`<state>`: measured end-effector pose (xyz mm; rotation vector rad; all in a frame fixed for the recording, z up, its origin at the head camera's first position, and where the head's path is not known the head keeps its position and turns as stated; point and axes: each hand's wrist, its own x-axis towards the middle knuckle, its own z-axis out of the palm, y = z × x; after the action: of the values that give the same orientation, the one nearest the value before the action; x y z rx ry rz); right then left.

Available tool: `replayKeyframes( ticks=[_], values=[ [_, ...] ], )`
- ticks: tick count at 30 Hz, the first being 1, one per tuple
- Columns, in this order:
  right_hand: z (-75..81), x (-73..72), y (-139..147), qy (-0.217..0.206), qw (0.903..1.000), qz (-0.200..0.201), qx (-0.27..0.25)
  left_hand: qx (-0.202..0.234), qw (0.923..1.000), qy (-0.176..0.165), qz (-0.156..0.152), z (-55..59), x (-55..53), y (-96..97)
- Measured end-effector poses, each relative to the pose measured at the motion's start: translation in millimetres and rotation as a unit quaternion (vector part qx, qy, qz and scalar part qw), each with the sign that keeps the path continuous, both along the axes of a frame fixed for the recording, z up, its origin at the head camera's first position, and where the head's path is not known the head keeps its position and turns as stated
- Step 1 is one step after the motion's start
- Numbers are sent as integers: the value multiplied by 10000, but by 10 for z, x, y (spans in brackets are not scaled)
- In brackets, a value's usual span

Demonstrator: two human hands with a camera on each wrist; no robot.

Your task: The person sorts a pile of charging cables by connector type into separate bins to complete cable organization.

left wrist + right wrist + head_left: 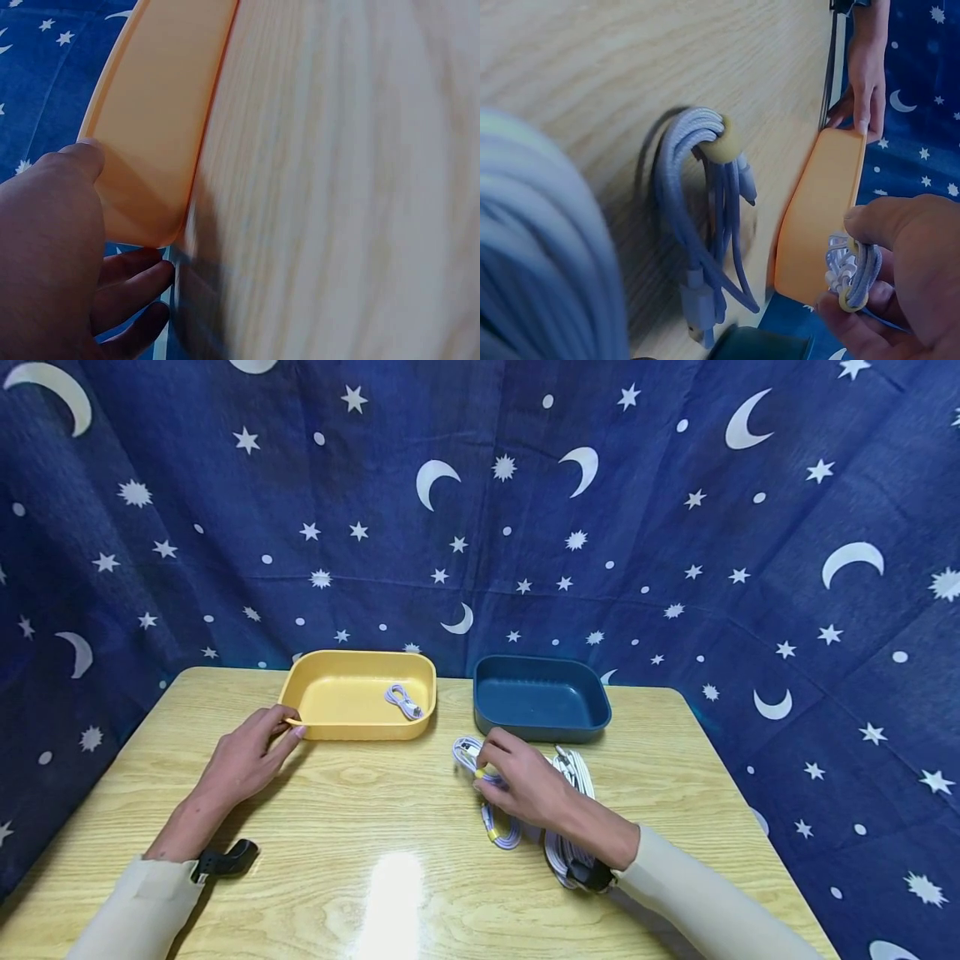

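Note:
My left hand (242, 762) grips the front left corner of a yellow tray (360, 732), thumb on its rim and fingers around the outside, as the left wrist view also shows. Inside that tray, toward the right, lies a bundled lavender charging cable (405, 702). Between thumb and fingers, my right hand (528, 781) pinches another coiled lavender cable (866, 271), with a yellow tie around it. Below this hand, a second tied lavender cable (682, 169) lies on the table. Large white cable coils (576, 770) lie partly hidden under my right hand and forearm.
A dark blue tray (540, 733) stands at the back, right of the yellow one and just beyond my right hand. The wooden table (330, 852) ends against a blue curtain (480, 552) printed with moons and stars. Each wrist wears a black device.

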<state>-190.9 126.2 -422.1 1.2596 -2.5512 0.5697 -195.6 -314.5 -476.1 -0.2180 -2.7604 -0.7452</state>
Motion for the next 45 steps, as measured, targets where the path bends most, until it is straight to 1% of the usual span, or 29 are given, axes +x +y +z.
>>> replayKeyframes(
  ticks=[3,10,17,20,28,33,45],
  values=[
    [6,-34,-41,-48,10000,29,-78,11,10000,-41,21,-9,-1,-4],
    [24,-108,-130,-123,9995,96,-292,-11,10000,37,-2,-20,-8,-17],
    [40,-179,-184,-123,9988,120,-455,-22,10000,38,7,-22,-17,-19],
    [50,-203,-196,-87,9987,134,-486,-28,10000,54,8,-19,-18,-21],
    [42,-254,-238,170,9977,170,-636,-27,10000,60,-28,-20,-10,-22],
    [37,-279,-270,197,9967,176,-767,-22,10000,38,-25,-25,-10,-30],
    [30,-379,-361,-38,9946,5,-1034,-10,10000,22,-1,-20,-9,-21]
  ],
)
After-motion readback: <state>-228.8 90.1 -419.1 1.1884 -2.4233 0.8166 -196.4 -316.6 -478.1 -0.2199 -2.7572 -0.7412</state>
